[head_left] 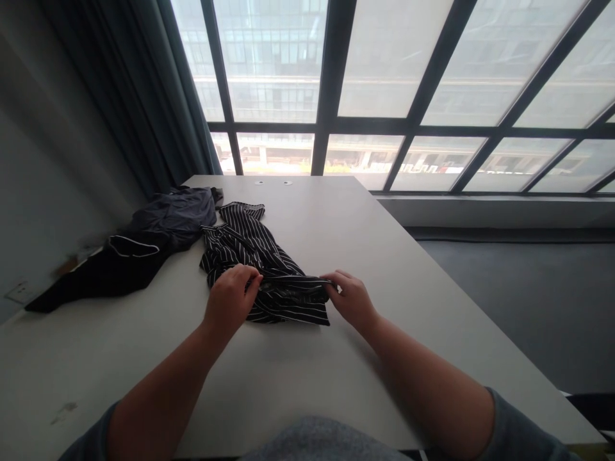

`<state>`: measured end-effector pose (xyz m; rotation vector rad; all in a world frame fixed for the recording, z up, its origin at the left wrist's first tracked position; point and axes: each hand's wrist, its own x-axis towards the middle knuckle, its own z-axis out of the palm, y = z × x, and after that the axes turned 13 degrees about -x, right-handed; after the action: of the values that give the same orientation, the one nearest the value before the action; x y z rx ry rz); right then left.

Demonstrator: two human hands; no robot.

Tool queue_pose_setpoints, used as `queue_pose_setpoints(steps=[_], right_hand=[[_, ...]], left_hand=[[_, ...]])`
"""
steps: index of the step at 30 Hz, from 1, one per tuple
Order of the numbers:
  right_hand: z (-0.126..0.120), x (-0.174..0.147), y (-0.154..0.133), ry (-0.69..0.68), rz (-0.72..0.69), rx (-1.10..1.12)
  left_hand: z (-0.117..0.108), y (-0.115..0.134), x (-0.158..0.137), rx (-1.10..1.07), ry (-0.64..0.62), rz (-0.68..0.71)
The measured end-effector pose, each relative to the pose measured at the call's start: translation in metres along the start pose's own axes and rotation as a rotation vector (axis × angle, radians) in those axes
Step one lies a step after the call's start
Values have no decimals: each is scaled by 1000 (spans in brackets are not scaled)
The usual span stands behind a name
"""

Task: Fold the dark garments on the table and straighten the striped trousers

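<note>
A black garment with thin white stripes [262, 246] lies crumpled on the white table, in front of me. Its near part is bunched and partly folded over. My left hand [234, 294] pinches the cloth near the middle of that part, thumb against fingers. At the right end of the same raised edge, my right hand [350, 298] grips the fabric between thumb and fingers. The edge is stretched between both hands, a little above the layer below. Whether the garment is a shirt or something else, I cannot tell.
Dark clothes lie piled along the table's left side: a grey-blue garment [175, 211] and a black one with white trim [120, 266]. The white table [288, 384] reaches toward the windows, with two small round fittings near its far edge. A dark curtain [129, 83] hangs at left.
</note>
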<state>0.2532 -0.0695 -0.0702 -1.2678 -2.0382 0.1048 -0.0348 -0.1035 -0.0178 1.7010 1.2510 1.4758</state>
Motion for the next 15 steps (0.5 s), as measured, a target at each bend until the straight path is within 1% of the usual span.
queue_pose_setpoints(steps=[4, 7, 9, 12, 14, 15], right_hand=[[4, -2, -9, -33, -166, -127], [9, -5, -14, -94, -217, -138], [12, -6, -12, -94, -204, -130], [12, -4, -3, -39, -130, -144], [9, -3, 0, -9, -105, -163], [6, -2, 0, 14, -109, -179]], left_hand=[[6, -2, -5, 80, -72, 19], [10, -6, -7, 93, -101, 21], [10, -10, -6, 85, -144, -62], [9, -16, -5, 111, -307, -268], [8, -19, -5, 180, -410, -338], [8, -20, -4, 215, -434, -344]])
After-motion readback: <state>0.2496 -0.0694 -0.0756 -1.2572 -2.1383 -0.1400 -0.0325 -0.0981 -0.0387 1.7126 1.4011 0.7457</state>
